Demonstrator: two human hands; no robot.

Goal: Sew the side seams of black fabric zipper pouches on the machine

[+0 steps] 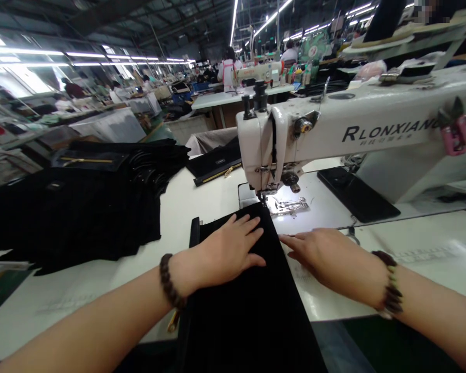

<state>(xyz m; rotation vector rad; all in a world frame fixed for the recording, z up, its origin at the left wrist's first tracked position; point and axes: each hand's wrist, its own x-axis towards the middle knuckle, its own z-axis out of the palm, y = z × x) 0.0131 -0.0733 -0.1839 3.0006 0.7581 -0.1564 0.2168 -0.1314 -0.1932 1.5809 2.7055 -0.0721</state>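
Observation:
A long black fabric piece (248, 316) runs from the front edge of the white sewing table up to the needle area of a white sewing machine (334, 129). Its far corner lies at the presser foot (261, 197). My left hand (227, 248) rests flat on the fabric, fingers spread. Just right of the fabric is my right hand (330, 259), its visible fingers stretched out and the tips at the fabric's right edge; its thumb is hidden. A gold zipper pull (173, 321) hangs at the fabric's left side, below my left wrist.
A stack of black fabric pieces (81, 212) lies on the left. Behind the needle area is a black piece with a gold zipper (217, 160). A phone (357, 194) lies under the machine arm; pink-handled snips (455, 135) hang on it. Several people work farther back.

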